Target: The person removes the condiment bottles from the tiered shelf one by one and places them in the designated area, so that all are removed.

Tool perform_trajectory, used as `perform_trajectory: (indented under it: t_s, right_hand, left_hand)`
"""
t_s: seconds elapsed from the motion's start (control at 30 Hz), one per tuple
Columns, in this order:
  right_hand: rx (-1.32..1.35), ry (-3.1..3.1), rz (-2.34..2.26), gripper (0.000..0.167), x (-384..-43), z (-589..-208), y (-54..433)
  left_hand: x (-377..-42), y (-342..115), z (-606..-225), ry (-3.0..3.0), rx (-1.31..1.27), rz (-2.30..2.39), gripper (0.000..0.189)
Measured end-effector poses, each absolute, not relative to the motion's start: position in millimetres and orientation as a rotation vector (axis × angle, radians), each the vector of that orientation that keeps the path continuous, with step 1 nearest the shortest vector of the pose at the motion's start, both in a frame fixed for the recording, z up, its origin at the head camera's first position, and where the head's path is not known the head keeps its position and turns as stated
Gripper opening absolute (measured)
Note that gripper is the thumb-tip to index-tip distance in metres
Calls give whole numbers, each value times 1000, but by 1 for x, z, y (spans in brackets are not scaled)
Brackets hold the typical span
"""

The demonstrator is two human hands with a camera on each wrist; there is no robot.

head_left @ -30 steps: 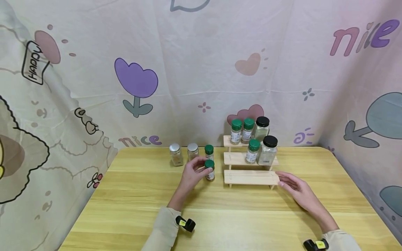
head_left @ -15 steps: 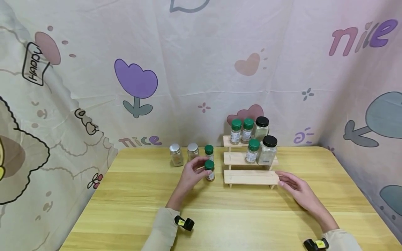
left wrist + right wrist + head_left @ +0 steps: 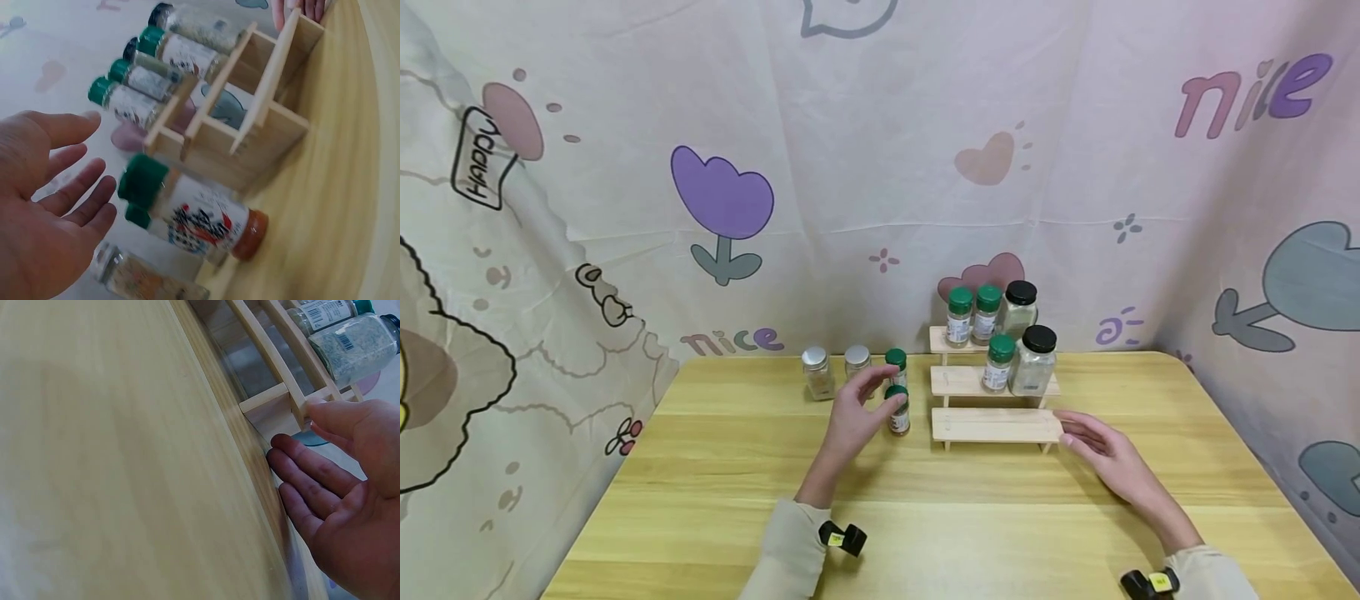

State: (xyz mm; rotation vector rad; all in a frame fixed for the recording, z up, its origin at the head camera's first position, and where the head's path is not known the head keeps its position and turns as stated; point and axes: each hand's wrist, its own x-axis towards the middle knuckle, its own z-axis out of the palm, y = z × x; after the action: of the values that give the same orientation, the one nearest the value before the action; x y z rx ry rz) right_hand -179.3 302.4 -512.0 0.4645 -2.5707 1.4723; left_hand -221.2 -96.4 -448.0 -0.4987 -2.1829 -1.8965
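Observation:
My left hand (image 3: pixel 856 417) is spread beside a green-capped spice jar (image 3: pixel 898 418), thumb and fingers apart. In the left wrist view this jar (image 3: pixel 206 212) has a white label and reddish contents at its base, and a gap separates it from the hand (image 3: pixel 50 206). Behind it stands another green-capped jar (image 3: pixel 896 360), partly hidden. My right hand (image 3: pixel 1105 450) is at the right end of the lowest step of a three-tier wooden rack (image 3: pixel 996 426). In the right wrist view its thumb touches the rack's corner, with the other fingers (image 3: pixel 312 478) loosely extended.
Two silver-capped jars (image 3: pixel 818 375) stand left of the left hand. On the rack's middle step are a green-capped jar (image 3: pixel 997 367) and a larger black-capped jar (image 3: pixel 1033 367). The top step bears two green-capped jars (image 3: pixel 958 321) and a black-capped one (image 3: pixel 1019 312).
My left hand has let go of the green-capped jar, its fingers lifting and spreading away from the cap. The right hand stays at the rack's end. The head view has shifted slightly.

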Motion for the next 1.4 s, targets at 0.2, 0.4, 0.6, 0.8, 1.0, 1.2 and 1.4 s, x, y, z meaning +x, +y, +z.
perform_trajectory:
  t_s: [0.2, 0.4, 0.6, 0.8, 1.0, 1.2, 1.4]
  right_hand:
    - [468, -2564, 1443, 39, -179, -511, 305]
    - [473, -2572, 1463, 40, -181, -513, 305]
    - [475, -2566, 1486, 41, -181, -511, 303]
    - [476, -2567, 1486, 40, -180, -510, 305]
    - [473, -2575, 1491, 41, -181, -513, 304]
    - [469, -2571, 1491, 40, -181, -512, 303]
    - [469, -2557, 1496, 40, -180, -512, 302]
  left_hand:
    - [-217, -84, -437, -2097, -660, -1848, 40]
    - [-212, -68, -434, -2093, -739, -1806, 37]
    - [-215, -48, -431, -2068, -759, -1865, 36]
    - [-224, -27, -425, -2045, -784, -1927, 35]
    - [-234, -9, -421, -2080, -767, -1948, 39]
    - [-243, 8, -418, -2081, -724, -2001, 40]
    - [-248, 21, -418, -2095, -652, -2058, 41]
